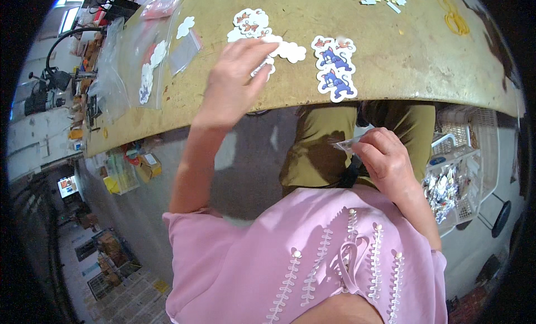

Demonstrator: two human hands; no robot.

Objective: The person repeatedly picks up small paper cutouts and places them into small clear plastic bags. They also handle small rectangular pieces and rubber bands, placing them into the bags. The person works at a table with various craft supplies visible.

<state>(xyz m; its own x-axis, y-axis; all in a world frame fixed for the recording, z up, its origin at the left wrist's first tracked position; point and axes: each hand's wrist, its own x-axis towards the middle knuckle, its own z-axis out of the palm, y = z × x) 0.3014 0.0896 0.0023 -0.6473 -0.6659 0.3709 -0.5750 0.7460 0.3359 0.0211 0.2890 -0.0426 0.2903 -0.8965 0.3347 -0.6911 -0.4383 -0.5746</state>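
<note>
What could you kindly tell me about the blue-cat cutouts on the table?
The blue-cat cutouts, seemingly thin card with wavy white borders, lie flat on the table near its front edge. One blue cat shows above another, with reddish figures at the top. The left hand is apart, to their left.

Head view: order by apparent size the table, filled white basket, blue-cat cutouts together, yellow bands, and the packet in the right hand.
1. Table
2. Filled white basket
3. Blue-cat cutouts
4. Yellow bands
Unranked: packet; the right hand hides part of it.
</note>
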